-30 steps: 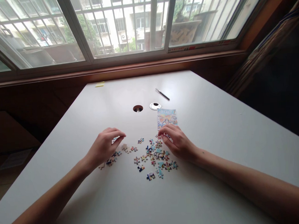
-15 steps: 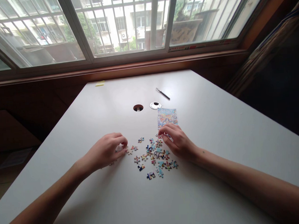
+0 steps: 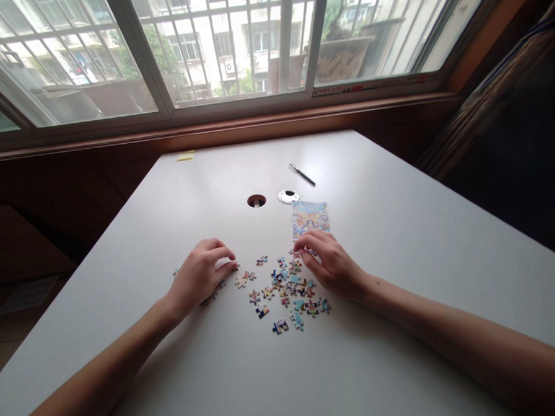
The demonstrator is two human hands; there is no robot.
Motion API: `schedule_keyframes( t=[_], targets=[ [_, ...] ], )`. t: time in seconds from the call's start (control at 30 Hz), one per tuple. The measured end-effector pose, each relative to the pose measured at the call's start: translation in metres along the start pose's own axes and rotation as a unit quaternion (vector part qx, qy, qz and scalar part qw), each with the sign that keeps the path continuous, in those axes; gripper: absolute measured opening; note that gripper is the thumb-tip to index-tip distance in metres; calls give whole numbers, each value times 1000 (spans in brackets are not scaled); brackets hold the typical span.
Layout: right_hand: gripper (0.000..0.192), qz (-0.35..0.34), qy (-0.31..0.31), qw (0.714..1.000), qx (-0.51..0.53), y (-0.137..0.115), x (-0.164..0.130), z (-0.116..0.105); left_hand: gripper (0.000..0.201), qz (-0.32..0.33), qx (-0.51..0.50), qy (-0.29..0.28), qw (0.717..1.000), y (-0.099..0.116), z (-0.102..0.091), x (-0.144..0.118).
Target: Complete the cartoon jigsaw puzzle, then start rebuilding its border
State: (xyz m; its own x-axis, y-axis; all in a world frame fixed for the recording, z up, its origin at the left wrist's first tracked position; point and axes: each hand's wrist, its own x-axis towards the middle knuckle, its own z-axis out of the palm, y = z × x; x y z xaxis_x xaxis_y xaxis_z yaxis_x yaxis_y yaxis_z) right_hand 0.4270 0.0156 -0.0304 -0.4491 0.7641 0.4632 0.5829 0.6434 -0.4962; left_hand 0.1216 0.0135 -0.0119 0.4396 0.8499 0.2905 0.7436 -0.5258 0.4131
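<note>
Over a few jigsaw pieces on the left, my left hand (image 3: 204, 271) has its thumb and forefinger bent together, with a small jigsaw piece (image 3: 236, 268) at the tips. Other pieces lie partly hidden under and beside this palm. My right hand (image 3: 330, 262) rests at the upper right edge of the loose pile of jigsaw pieces (image 3: 291, 285), its fingers curled around a piece (image 3: 313, 253) that is mostly covered. Just beyond those fingers lies a small colourful picture sheet (image 3: 310, 216), its lower edge meeting the hand.
The white table (image 3: 286, 381) carries a black pen (image 3: 302, 174), a round cable hole (image 3: 256, 200) and its loose metal cover (image 3: 289, 197). Yellow tape (image 3: 185, 156) sticks to the far left edge. Behind stands a barred window (image 3: 232, 49); a dark curtain hangs right.
My left hand has shifted slightly left and away from me, uncovering pieces below the palm. The light piece near its fingertips lies fully in view. My right hand stays put.
</note>
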Motion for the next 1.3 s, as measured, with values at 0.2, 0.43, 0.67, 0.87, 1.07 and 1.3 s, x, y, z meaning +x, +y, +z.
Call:
schedule_keyframes(
  t=[0.2,0.43,0.67,0.87,1.07,1.3],
  targets=[
    [12,0,-1,1000,3,-2,0,-1,20,80,15,-94,992,9,-10,-3],
    [13,0,-3,1000,3,-1,0,0,17,64,26,-148,987,21,-14,-8],
    [12,-1,-2,1000,9,-3,0,-1,21,41,-4,-146,988,24,-22,-4],
    [12,-2,-1,1000,10,-2,-1,-1,19,31,27,-167,985,22,-22,-4],
    [13,1,0,1000,6,-1,-1,0,15,29,43,-160,986,21,-40,-1],
    [12,0,-3,1000,1,0,-1,0,14,182,-75,-362,911,78,-32,-30]
  ],
)
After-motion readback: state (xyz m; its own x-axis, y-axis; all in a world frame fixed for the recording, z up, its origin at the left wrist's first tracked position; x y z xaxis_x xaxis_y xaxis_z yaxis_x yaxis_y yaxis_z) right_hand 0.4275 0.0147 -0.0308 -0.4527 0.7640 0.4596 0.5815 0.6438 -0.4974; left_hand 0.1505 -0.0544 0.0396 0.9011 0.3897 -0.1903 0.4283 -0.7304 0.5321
